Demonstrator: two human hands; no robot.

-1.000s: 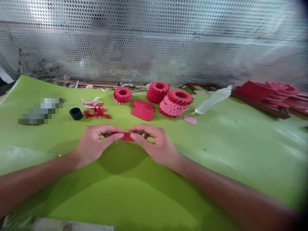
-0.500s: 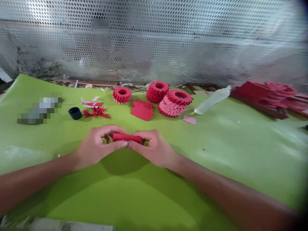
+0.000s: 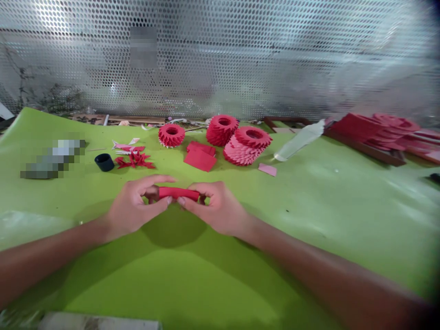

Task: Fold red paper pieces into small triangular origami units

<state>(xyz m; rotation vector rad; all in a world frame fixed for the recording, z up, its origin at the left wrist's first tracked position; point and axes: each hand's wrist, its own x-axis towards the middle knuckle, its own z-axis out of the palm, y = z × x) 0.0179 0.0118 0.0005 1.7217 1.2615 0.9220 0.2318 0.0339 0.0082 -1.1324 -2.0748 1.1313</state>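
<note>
A narrow strip of folded red paper (image 3: 178, 193) is held level above the green table, one end in each hand. My left hand (image 3: 137, 201) is closed on its left end, thumb below and index finger stretched out past the top edge. At the other end my right hand (image 3: 216, 206) pinches the paper between thumb and fingers. Both thumbtips press near the lower edge, slightly apart. Beyond the hands lie red paper rectangles (image 3: 200, 157), with several folded red pointed pieces (image 3: 135, 159) further left.
Ring-shaped stacks of folded paper (image 3: 247, 145) stand behind, beside a smaller red ring (image 3: 171, 135). A dark round cap (image 3: 104, 162), a clear tube (image 3: 299, 140) and a pink paper piece (image 3: 267, 169) lie around. At right rests a tray of red paper (image 3: 374, 133). Perforated metal sheeting (image 3: 220, 59) rises behind.
The thumbs have moved apart along the paper's lower edge, and the left index finger has lifted off its top. The paper looks slightly flatter. The whole view has shifted a little.
</note>
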